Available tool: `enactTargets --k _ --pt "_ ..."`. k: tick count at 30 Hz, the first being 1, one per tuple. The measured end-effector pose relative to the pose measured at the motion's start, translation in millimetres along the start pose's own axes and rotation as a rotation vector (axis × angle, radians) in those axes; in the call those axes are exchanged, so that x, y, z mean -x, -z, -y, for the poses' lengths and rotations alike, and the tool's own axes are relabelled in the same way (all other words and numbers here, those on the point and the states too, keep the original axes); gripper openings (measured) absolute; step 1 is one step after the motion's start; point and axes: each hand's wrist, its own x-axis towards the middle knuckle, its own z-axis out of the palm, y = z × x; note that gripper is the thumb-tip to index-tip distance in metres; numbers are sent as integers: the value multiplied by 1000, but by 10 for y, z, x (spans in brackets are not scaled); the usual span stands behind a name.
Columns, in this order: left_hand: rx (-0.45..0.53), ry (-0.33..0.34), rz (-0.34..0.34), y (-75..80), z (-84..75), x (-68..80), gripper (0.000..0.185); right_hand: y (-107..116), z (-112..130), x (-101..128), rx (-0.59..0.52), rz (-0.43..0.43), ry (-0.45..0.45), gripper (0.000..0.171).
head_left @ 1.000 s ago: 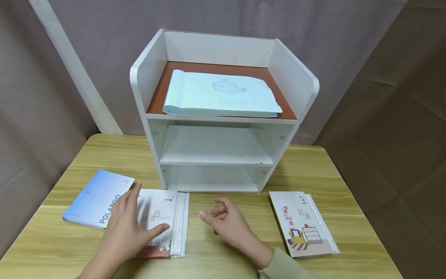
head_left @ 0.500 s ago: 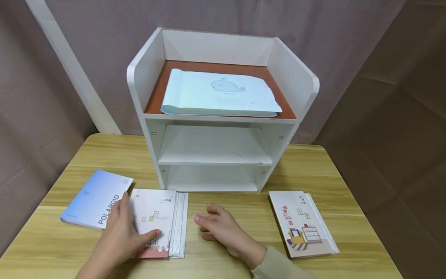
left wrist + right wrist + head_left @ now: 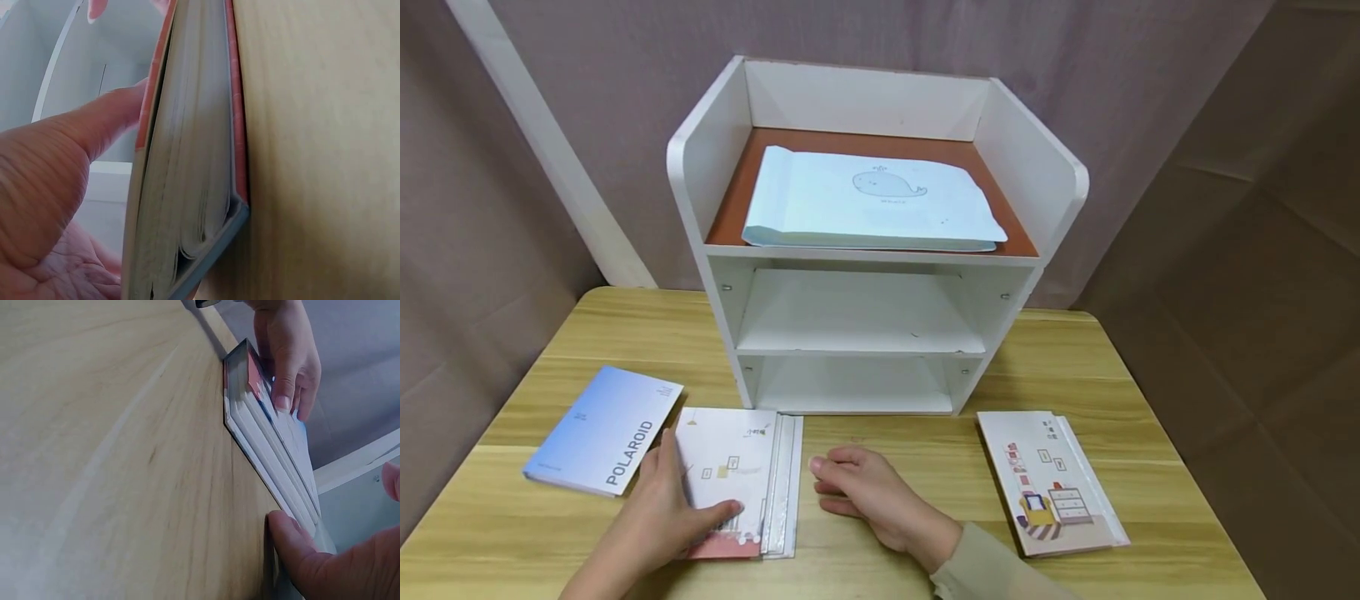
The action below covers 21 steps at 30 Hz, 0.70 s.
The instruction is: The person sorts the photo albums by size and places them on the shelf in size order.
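A white photo album (image 3: 737,442) with a pink bottom band and small drawings lies on the table, left of the middle. My left hand (image 3: 658,512) holds it by its left side, thumb on the cover and fingers at the edge. In the left wrist view the album (image 3: 187,137) shows its thick pages and the thumb against the cover. My right hand (image 3: 880,500) is just right of the album, fingers loosely bent, holding nothing. The right wrist view shows its thumb (image 3: 290,540) close to the album's page edges.
A blue POLAROID album (image 3: 598,429) lies at the left. Another album with a room drawing (image 3: 1048,483) is at the right. Behind stands a white shelf unit (image 3: 850,350), with a pale whale-print album (image 3: 872,204) on its top.
My left hand has come down onto the album, and its thumb now rests on the cover. My right hand has shifted slightly left, toward the album.
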Motion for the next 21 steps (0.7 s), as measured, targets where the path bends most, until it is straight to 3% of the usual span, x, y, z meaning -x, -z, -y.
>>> enactTargets --k 9,21 --pt "23 27 81 15 -17 -14 144 -37 3 -49 -8 35 -22 48" --pt "80 -20 102 61 -9 -6 139 -30 32 -29 -22 31 -77 45"
